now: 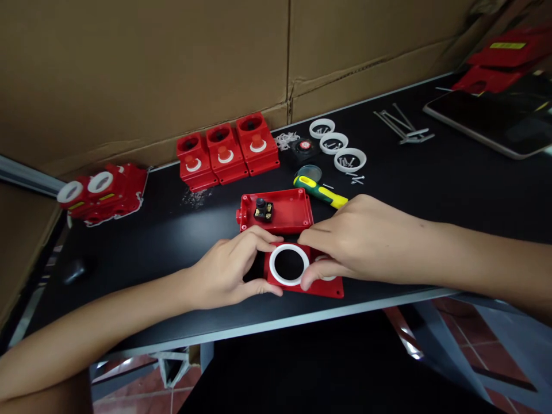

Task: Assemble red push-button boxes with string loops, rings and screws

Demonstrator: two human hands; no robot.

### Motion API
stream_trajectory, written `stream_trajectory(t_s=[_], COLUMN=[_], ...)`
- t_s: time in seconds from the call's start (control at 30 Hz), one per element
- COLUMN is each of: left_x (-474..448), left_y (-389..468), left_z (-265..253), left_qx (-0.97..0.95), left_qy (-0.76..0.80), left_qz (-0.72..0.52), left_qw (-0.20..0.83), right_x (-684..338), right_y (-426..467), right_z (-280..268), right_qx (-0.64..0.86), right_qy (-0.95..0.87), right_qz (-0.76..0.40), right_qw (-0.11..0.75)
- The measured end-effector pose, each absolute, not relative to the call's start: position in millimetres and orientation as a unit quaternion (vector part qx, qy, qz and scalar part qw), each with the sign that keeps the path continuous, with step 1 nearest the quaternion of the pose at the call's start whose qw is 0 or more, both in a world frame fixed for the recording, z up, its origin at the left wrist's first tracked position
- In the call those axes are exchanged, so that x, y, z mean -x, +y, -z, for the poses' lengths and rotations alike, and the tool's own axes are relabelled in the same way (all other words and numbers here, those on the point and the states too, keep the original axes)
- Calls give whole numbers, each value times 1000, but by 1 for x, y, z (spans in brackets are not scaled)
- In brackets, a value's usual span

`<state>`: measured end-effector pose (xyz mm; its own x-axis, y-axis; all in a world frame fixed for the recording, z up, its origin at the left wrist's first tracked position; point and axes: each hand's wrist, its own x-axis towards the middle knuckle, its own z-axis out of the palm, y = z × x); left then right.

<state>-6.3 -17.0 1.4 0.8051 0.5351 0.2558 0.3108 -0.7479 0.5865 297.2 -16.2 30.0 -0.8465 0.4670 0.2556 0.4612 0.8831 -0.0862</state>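
Note:
Near the table's front edge, a red cover plate lies between my two hands. A white ring is on its left part, around a dark round opening. My left hand grips the cover's left side, thumb at the near edge and fingers at the far edge. My right hand closes over the cover's middle, its thumb against the ring's right rim. The right hand partly hides a second, smaller white ring. Just behind is an open red box with a black switch block inside.
Behind the box lies a yellow-green screwdriver handle. White rings surround loose screws at the back. Assembled red boxes stand by the cardboard wall. More red housings lie left; long bolts and a tablet-like device lie right.

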Motion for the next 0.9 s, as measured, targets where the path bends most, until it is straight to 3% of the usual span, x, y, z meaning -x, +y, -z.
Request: stream_trajectory(t_s=[0.27,0.53,0.9], left_x=[9,6,6], left_y=[-14,-15,-14], left_z=[-1,-1,1], left_qx=[-917,-931,-938], left_qy=[252,244,223], left_qz=[-185,-171,-182], left_qw=[248,210,195], right_x=[-304,-293,-288], right_y=[-5,-18,-23], right_z=[-26,-20,-17], right_qx=[209,247,264], right_qy=[-974,-952,-943], right_qz=[-42,16,48], right_qw=[78,182,196])
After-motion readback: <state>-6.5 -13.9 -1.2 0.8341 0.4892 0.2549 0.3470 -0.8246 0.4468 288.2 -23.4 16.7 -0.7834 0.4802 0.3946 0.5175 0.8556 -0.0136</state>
